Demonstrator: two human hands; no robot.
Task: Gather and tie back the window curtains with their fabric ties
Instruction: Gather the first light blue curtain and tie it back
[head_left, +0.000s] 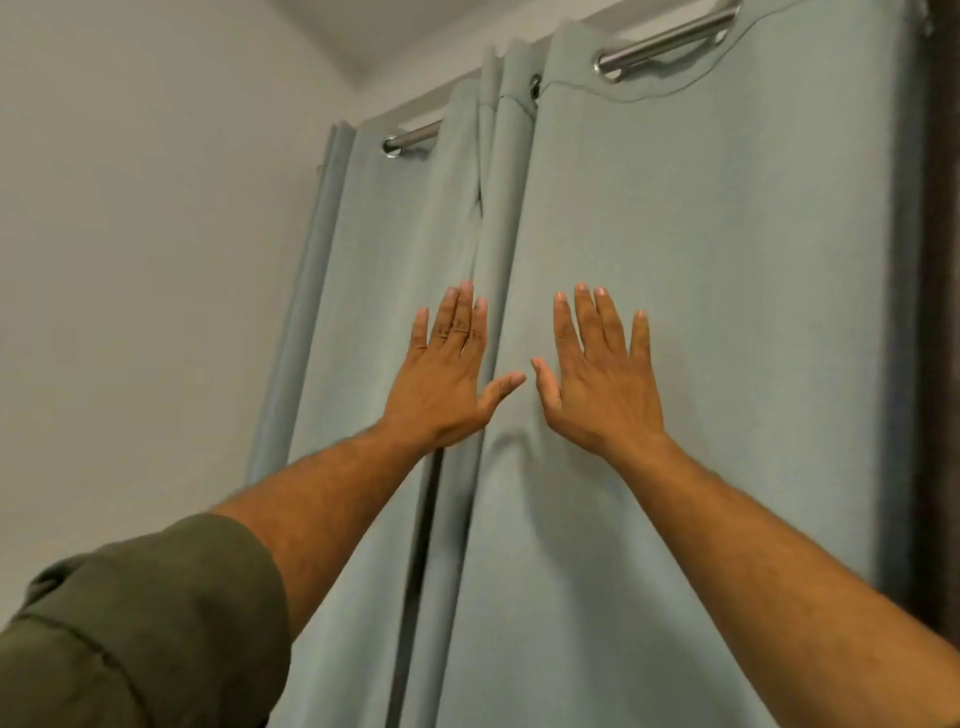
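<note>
Two pale grey-green curtain panels hang closed from a metal rod (670, 39) by eyelets. The left curtain (384, 249) and the right curtain (717, 260) meet at a vertical seam in the middle. My left hand (447, 379) lies flat on the left panel beside the seam, fingers spread upward. On the right panel my right hand (602, 374) is also flat with fingers apart. The thumbs almost touch over the seam. Neither hand holds fabric. No fabric tie is in view.
A plain white wall (130, 260) fills the left side. A dark strip (940, 312) runs down the right edge next to the curtain. The ceiling shows above the rod. My left arm has an olive sleeve (145, 623) rolled up.
</note>
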